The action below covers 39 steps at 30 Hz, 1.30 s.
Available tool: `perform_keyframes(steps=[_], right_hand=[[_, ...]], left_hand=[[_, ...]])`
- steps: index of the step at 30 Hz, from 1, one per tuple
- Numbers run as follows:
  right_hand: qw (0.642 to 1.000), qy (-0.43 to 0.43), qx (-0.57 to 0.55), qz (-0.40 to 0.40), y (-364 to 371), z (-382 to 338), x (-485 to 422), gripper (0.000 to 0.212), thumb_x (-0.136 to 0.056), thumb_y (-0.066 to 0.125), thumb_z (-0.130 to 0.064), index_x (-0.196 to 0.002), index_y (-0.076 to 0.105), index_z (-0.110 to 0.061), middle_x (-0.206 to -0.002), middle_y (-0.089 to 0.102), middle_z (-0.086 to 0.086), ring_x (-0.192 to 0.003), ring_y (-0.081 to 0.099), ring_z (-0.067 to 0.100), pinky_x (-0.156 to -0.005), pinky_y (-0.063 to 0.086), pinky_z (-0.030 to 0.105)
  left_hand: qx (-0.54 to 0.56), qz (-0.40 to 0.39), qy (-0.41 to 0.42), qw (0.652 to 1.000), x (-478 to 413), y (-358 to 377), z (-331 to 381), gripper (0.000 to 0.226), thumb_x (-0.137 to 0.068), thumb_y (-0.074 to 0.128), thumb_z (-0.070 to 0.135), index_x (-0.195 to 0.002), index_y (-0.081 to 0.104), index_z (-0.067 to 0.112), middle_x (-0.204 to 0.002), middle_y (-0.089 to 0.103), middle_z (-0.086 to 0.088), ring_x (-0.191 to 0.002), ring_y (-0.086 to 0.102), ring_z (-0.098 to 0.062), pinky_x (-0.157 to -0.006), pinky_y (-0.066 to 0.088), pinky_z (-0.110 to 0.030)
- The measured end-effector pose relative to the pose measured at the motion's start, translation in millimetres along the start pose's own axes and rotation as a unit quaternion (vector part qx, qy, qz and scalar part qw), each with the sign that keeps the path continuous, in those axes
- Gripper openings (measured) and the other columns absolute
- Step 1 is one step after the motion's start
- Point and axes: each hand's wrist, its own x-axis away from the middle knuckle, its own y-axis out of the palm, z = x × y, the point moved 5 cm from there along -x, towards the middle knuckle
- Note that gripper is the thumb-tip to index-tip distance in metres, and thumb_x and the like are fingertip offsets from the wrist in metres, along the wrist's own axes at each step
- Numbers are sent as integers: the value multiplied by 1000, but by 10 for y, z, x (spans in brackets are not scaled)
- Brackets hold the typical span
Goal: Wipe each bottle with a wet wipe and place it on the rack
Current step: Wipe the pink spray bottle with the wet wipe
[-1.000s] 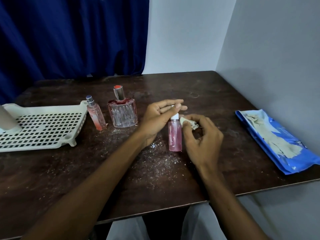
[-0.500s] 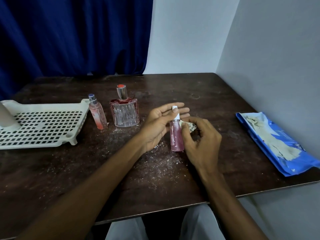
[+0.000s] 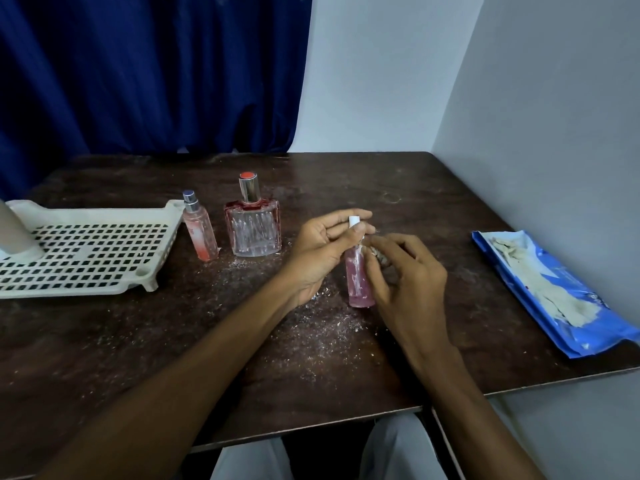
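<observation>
Pink liquid fills the small spray bottle (image 3: 358, 279) that stands upright near the middle of the dark tabletop (image 3: 433, 188), between the 2 hands; whether its base rests on the wood or hangs just above it I cannot tell. The left hand (image 3: 320, 252) holds it at the top, thumb and fingers (image 3: 341, 217) curled round the neck below the white cap. The right hand (image 3: 410, 284) pinches a crumpled, greyish wet wipe (image 3: 379, 257) in its curled fingers (image 3: 391, 240) and presses it against the bottle's upper side. White specks lie scattered on the wood in front of the hands. To the left stand 2 more bottles – a slim pink one (image 3: 200, 233) just beside the rack's corner and a square clear one with a red-topped cap (image 3: 252, 225) next to it. The white perforated rack (image 3: 86, 252) carries a grey cylinder (image 3: 15, 233) at its far left edge. A blue pack of wipes (image 3: 557, 296) lies open well to the right, near the wall.
</observation>
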Motion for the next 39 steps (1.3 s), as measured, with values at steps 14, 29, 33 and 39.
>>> perform_keyframes(steps=[14, 29, 33, 39], right_hand=[[998, -32, 0, -50, -13, -66, 107, 18, -86, 71, -8, -103, 76, -6, -101, 66, 8, -86, 62, 11, -76, 52, 16], [998, -23, 11, -64, -60, 22, 261, 20, -78, 78, -1, -97, 77, -8, -98, 69, 6, -87, 67, 20, -77, 53, 28], [998, -11, 17, -67, -72, 47, 167, 16, -81, 75, -1, -96, 77, -7, -96, 70, 5, -85, 67, 18, -75, 53, 24], [996, -17, 19, -84, 15, -47, 204, 21, -80, 78, -4, -100, 77, -8, -99, 68, 6, -88, 65, 18, -76, 55, 29]], left_hand=[[-9, 11, 14, 1000, -2, -18, 0, 24, -93, 64, 3, -116, 67, 8, -100, 75, -11, -96, 73, -21, -78, 60, -26], [27, 22, -25, 999, -31, -76, -77, 20, -95, 59, 5, -114, 65, 7, -100, 75, -9, -102, 72, -24, -94, 53, -41], [31, 23, -26, 999, -31, -63, -70, 20, -95, 58, 3, -115, 64, 5, -100, 74, -11, -99, 73, -22, -87, 59, -32], [30, 33, -27, 999, -26, -82, -69, 18, -96, 57, 3, -112, 65, 6, -99, 74, -11, -97, 73, -21, -83, 60, -30]])
